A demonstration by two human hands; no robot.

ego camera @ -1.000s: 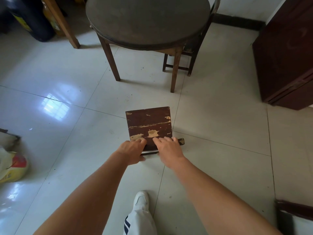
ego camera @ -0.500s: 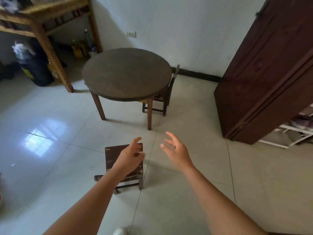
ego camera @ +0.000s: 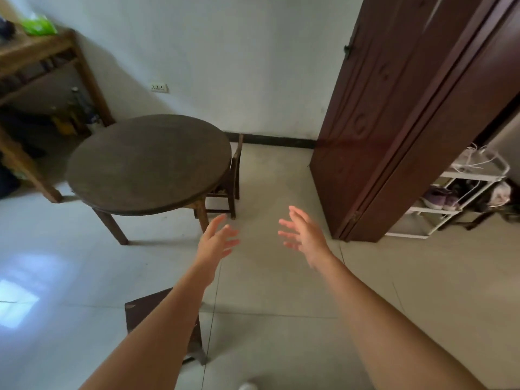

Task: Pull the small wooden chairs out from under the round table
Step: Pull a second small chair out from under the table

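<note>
The dark round table [ego camera: 149, 161] stands on the tiled floor at centre left. One small wooden chair [ego camera: 233, 175] is tucked under its right side, with only its back and legs showing. A second small chair [ego camera: 140, 311] stands free on the floor near me, mostly hidden under my left forearm. My left hand [ego camera: 216, 243] and my right hand [ego camera: 304, 235] are stretched forward in the air, fingers spread, holding nothing, a short way in front of the tucked chair.
A dark brown door [ego camera: 408, 122] stands ajar at the right, with a white shoe rack [ego camera: 461, 198] behind it. A wooden shelf unit [ego camera: 42, 80] with bottles under it is at the back left. Open tiled floor lies between table and door.
Both hands let go of the near chair, which stays behind on the floor. My view rose and moved forward; the hands now reach toward the chair under the table's right side.
</note>
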